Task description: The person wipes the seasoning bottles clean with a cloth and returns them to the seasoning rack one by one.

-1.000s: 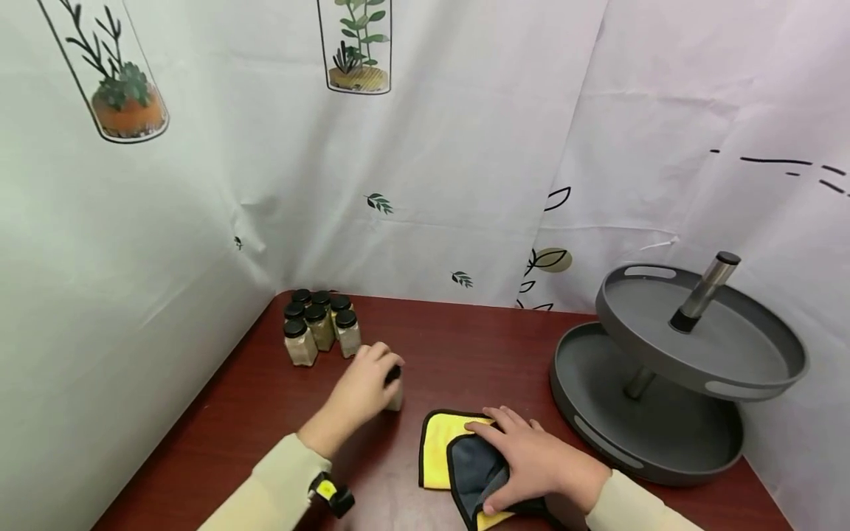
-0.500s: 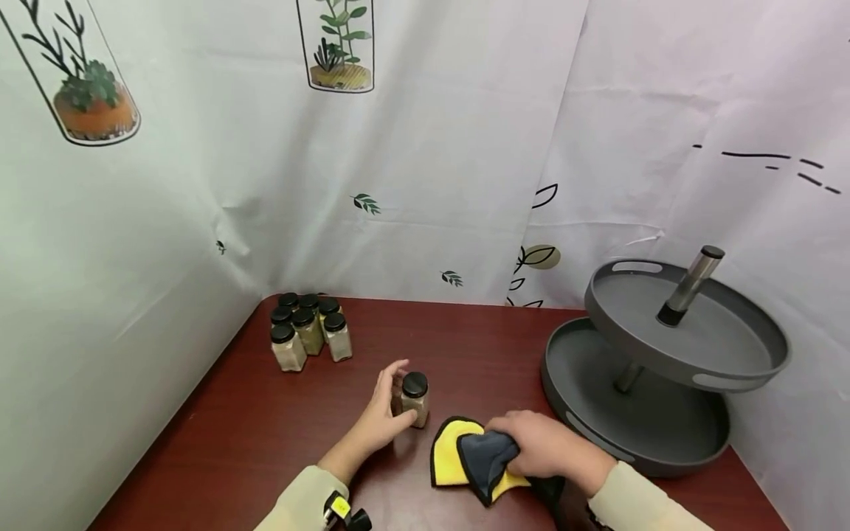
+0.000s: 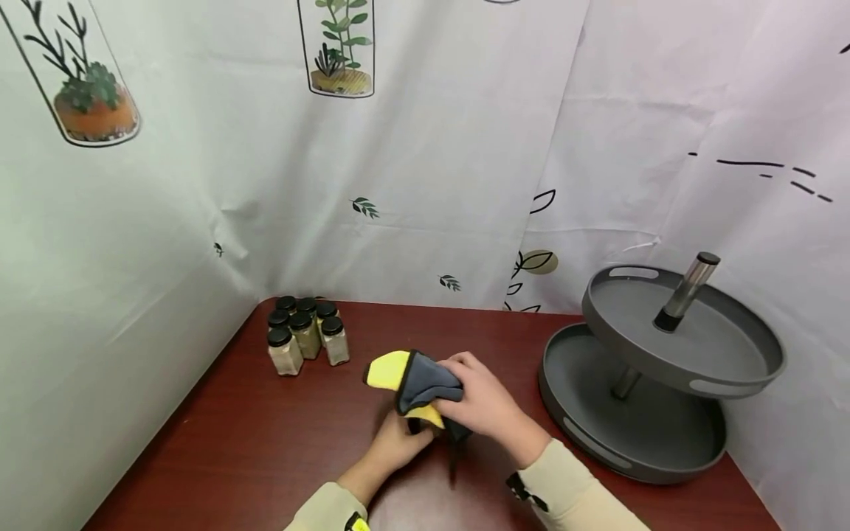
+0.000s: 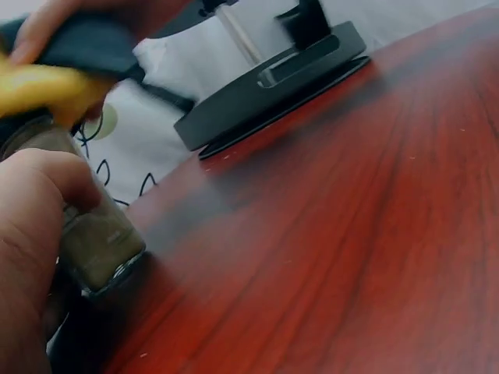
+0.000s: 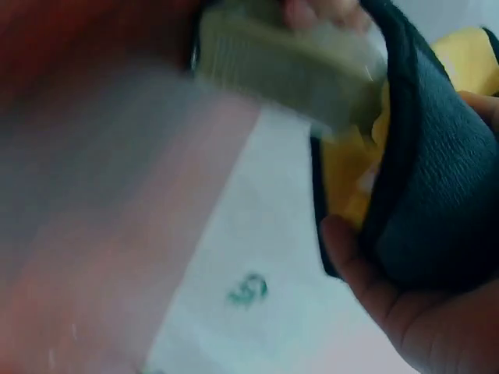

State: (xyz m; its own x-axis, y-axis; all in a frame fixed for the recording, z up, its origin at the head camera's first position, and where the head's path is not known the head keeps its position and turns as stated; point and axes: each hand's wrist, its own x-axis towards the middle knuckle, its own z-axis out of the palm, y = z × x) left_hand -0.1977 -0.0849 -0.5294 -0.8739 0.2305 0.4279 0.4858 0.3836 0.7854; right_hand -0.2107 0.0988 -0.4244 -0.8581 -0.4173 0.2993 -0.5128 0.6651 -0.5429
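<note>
My left hand [image 3: 393,445] grips a square glass spice jar [image 4: 97,245] by its sides, thumb across the front. Brownish-grey powder fills the jar, and in the head view the cloth covers most of it. My right hand [image 3: 481,398] holds a folded grey and yellow cloth [image 3: 428,382] with black edging, draped over the jar's top. In the right wrist view the cloth's yellow side lies against the jar's lid end, which it hides. Several black-lidded spice jars [image 3: 302,335] stand grouped at the table's back left corner.
A grey two-tier round tray stand [image 3: 684,376] stands on the right of the dark red wooden table [image 3: 219,457]. Its upper tier overhangs the lower one. A white printed curtain [image 3: 412,162] hangs along the back and left edges.
My left hand has brought the jar nearer and closed round it. The right hand has gathered the cloth off the table and moved it left and up, onto the jar's top.
</note>
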